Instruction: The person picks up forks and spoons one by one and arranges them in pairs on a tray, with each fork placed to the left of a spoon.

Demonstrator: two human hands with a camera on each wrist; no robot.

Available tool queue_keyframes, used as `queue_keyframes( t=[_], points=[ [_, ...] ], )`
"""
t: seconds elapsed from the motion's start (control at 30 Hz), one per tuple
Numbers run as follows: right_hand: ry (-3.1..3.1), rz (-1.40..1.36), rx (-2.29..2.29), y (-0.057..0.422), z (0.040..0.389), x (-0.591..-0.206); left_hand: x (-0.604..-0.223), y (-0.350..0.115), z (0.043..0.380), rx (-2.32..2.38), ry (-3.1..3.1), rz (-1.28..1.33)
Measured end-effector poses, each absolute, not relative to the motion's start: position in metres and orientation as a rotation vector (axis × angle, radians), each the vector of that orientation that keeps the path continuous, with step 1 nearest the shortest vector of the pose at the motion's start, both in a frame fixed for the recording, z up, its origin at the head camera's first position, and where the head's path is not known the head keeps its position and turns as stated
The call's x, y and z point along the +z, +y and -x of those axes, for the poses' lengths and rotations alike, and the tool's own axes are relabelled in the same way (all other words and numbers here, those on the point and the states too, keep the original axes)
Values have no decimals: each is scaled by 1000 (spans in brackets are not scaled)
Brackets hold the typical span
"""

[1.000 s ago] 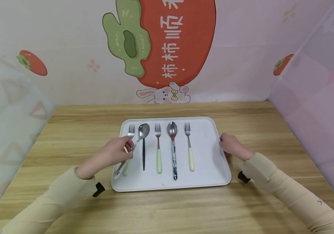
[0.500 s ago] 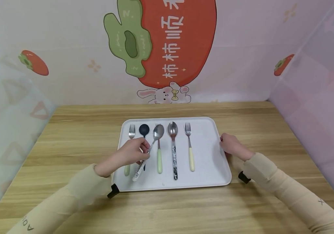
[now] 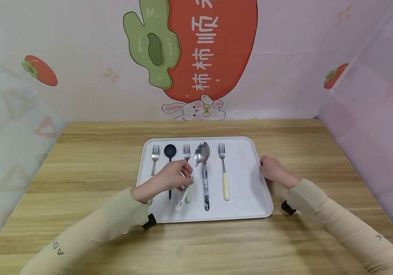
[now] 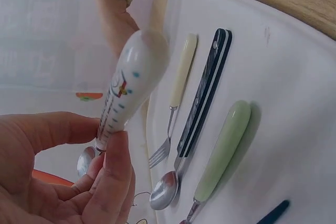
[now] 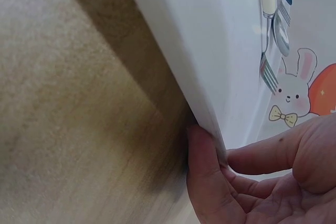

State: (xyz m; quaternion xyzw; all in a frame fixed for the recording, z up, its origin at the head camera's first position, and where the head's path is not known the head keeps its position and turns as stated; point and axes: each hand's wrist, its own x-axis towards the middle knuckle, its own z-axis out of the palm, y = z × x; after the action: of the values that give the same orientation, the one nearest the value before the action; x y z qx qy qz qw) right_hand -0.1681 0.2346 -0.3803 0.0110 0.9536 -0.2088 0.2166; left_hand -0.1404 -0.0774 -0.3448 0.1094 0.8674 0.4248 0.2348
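My left hand (image 3: 174,175) pinches a metal spoon (image 4: 128,85) by its white printed handle, between thumb and fingers. It is held tilted above the white tray (image 3: 246,191), over a green-handled fork (image 4: 223,150). In the head view its bowl overlaps the bowl of a spoon with a black-and-white patterned handle (image 3: 206,191); whether they touch I cannot tell. My right hand (image 3: 275,170) grips the tray's right rim, thumb and fingers on either side of it in the right wrist view.
On the tray lie another fork (image 3: 155,152) at far left, partly behind my left hand, a black spoon (image 3: 170,151) and a cream-handled fork (image 3: 225,183). The tray stands on a wooden table (image 3: 217,244). A printed backdrop (image 3: 279,76) rises behind it.
My left hand has carried the white-handled spoon to the right across the tray, from the far-left fork past the black spoon. My right hand stays on the rim.
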Motion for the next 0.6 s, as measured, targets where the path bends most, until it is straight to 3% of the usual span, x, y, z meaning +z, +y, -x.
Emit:
queue_keyframes(
  t=[0.6],
  points=[
    [2639, -15, -579, 235, 168, -379, -347, -45, 147, 1292, 2300, -210]
  ],
)
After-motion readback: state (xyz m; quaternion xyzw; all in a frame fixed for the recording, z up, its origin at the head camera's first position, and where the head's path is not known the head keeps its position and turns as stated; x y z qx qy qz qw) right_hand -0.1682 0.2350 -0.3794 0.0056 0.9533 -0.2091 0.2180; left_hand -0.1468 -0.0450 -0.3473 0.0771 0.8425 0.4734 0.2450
